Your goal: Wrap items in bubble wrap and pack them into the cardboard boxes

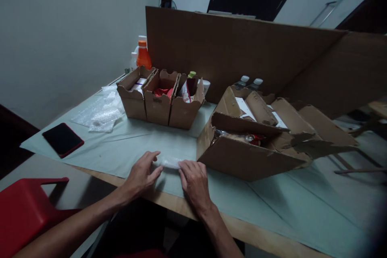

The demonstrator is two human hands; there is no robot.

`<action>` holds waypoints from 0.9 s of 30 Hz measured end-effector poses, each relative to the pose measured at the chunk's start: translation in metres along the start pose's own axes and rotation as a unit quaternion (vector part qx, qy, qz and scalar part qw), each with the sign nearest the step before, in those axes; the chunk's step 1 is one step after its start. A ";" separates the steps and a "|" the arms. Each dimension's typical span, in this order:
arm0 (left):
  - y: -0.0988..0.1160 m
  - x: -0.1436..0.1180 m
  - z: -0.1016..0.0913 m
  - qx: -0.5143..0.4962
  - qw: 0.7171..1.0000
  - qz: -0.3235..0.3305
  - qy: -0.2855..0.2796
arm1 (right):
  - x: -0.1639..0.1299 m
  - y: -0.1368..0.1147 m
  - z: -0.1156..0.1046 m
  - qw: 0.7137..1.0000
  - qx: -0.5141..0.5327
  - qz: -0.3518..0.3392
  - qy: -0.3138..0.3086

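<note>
No readable writing anywhere. My left hand (142, 173) and right hand (193, 179) pinch small clear plastic-wrapped bundle (171, 162) between fingertips — pale, crinkled, lying just left of big torn cardboard box (242, 157).

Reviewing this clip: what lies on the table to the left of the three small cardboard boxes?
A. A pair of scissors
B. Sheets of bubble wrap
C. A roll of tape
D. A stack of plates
B: clear bubble wrap lies crumpled beside the small cardboard boxes, near the dark phone.
</note>
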State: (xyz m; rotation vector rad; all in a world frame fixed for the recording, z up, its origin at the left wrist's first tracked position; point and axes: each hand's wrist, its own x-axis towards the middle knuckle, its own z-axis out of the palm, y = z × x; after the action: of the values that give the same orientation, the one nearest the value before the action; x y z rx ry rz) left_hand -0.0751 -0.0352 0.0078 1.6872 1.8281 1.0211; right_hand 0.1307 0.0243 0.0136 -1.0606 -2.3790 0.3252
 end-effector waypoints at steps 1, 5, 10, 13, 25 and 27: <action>-0.002 -0.005 -0.002 -0.068 0.997 -0.042 0.000 | 0.001 -0.001 0.000 1.000 0.016 0.012 0.008; 0.005 -0.011 -0.007 -0.298 0.939 -0.158 -0.061 | -0.007 -0.013 -0.006 0.981 0.169 0.093 -0.014; 0.034 -0.006 -0.005 -0.392 0.896 -0.138 -0.159 | -0.032 -0.024 -0.023 0.845 0.484 0.221 -0.063; 0.048 -0.006 0.007 -0.401 0.899 -0.122 -0.125 | -0.045 -0.028 -0.032 0.776 0.574 0.261 -0.019; 0.154 0.092 0.011 -0.089 0.951 0.294 0.030 | -0.048 0.048 -0.184 0.885 0.248 0.269 0.288; 0.161 0.105 0.025 -0.035 0.943 0.331 0.002 | -0.044 0.059 -0.213 0.897 0.152 0.258 0.324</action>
State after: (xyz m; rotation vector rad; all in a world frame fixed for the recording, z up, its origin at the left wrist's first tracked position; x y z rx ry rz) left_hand 0.0312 0.0687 0.1317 2.3148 1.2040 1.3165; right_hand 0.3075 0.0336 0.1528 -1.3689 -1.3879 0.4282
